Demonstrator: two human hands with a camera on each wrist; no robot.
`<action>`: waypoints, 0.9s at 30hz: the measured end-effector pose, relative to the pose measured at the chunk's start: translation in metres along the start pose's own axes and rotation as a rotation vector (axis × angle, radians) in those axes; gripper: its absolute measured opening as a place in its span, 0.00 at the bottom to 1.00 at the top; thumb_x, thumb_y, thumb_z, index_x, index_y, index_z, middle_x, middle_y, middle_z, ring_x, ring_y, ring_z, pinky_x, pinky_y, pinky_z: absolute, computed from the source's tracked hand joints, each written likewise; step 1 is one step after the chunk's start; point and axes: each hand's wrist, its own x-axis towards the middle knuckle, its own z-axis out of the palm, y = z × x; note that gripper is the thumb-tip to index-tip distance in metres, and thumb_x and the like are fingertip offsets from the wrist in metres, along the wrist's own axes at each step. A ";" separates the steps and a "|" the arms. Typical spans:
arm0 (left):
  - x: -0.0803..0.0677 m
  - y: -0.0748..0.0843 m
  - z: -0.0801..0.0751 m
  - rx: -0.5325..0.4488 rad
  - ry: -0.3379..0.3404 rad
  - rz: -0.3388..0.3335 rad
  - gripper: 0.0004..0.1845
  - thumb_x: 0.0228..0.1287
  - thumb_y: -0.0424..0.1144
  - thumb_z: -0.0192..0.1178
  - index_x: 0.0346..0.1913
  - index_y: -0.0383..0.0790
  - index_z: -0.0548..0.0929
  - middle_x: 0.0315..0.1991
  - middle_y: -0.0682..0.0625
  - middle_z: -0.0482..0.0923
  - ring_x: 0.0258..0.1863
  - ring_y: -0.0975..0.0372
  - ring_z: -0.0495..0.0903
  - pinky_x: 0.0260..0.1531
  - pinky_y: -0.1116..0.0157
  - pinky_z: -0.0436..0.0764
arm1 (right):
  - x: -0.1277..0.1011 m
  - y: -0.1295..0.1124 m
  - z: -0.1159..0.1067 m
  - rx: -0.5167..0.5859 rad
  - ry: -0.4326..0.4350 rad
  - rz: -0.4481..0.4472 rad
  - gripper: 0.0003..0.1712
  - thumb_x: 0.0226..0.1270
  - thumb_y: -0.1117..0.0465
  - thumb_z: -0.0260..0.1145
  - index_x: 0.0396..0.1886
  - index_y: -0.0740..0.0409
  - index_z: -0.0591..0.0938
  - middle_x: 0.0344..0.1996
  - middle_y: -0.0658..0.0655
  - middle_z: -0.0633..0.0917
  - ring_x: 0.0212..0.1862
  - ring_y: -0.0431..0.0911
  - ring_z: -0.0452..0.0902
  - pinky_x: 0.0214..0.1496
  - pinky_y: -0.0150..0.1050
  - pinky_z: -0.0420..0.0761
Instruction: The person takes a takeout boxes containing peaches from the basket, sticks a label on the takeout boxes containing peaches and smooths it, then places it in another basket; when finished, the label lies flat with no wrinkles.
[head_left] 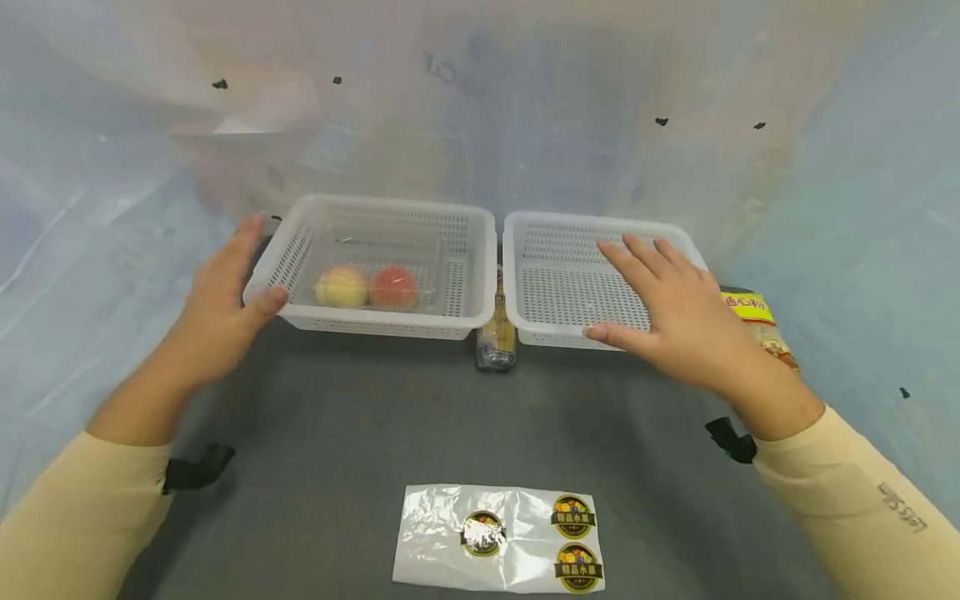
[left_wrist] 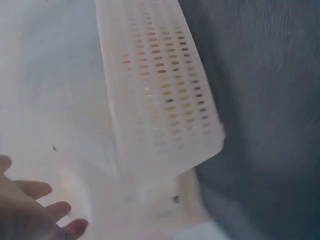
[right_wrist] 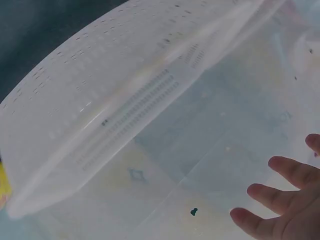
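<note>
My left hand (head_left: 221, 304) is at the left end of the left white plastic basket (head_left: 382, 327), its thumb and fingers spread around that corner. In the left wrist view the fingers (left_wrist: 60, 210) are spread, with nothing between them. Inside the left basket lies a clear plastic box (head_left: 429, 275) with a yellowish apple-like fruit (head_left: 342, 287) and a red one (head_left: 393, 288). My right hand (head_left: 678, 321), fingers spread, hangs over the right end of the right white basket (head_left: 551, 335) and holds nothing. Bare mesh shows as the floor of that basket.
Between the baskets a clear-wrapped package (head_left: 497, 342) lies on the dark grey table (head_left: 360, 433). A yellow-and-red food packet (head_left: 757, 321) is beyond my right wrist. Near the front edge lies a white sticker sheet (head_left: 435, 542) with round fruit labels. Translucent plastic sheeting (head_left: 525, 108) encloses the back and sides.
</note>
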 end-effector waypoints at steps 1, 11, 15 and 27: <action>-0.003 -0.005 0.002 -0.089 0.058 0.002 0.46 0.84 0.65 0.51 0.91 0.49 0.46 0.89 0.41 0.43 0.85 0.41 0.39 0.78 0.34 0.35 | 0.001 0.000 -0.001 0.031 0.022 -0.011 0.57 0.75 0.29 0.67 0.92 0.41 0.52 0.87 0.60 0.54 0.85 0.67 0.45 0.74 0.80 0.51; -0.029 -0.030 0.035 -1.022 0.617 -0.192 0.38 0.79 0.70 0.54 0.83 0.60 0.65 0.79 0.45 0.62 0.72 0.55 0.57 0.59 0.57 0.60 | 0.016 -0.006 0.005 0.386 0.172 -0.129 0.54 0.79 0.26 0.58 0.91 0.46 0.54 0.86 0.53 0.60 0.84 0.56 0.53 0.81 0.65 0.52; -0.033 -0.041 0.038 -1.058 0.664 -0.250 0.32 0.85 0.68 0.39 0.82 0.61 0.67 0.78 0.47 0.62 0.70 0.54 0.60 0.54 0.56 0.67 | 0.023 -0.013 0.012 0.508 0.205 -0.149 0.56 0.76 0.20 0.54 0.91 0.47 0.56 0.85 0.51 0.60 0.83 0.55 0.55 0.79 0.66 0.56; -0.037 -0.065 0.056 -1.427 0.645 -0.412 0.33 0.84 0.70 0.37 0.77 0.52 0.64 0.68 0.44 0.66 0.65 0.50 0.66 0.59 0.44 0.77 | 0.067 -0.055 0.045 1.033 0.102 -0.136 0.68 0.65 0.11 0.52 0.90 0.49 0.55 0.80 0.58 0.66 0.77 0.58 0.65 0.71 0.71 0.67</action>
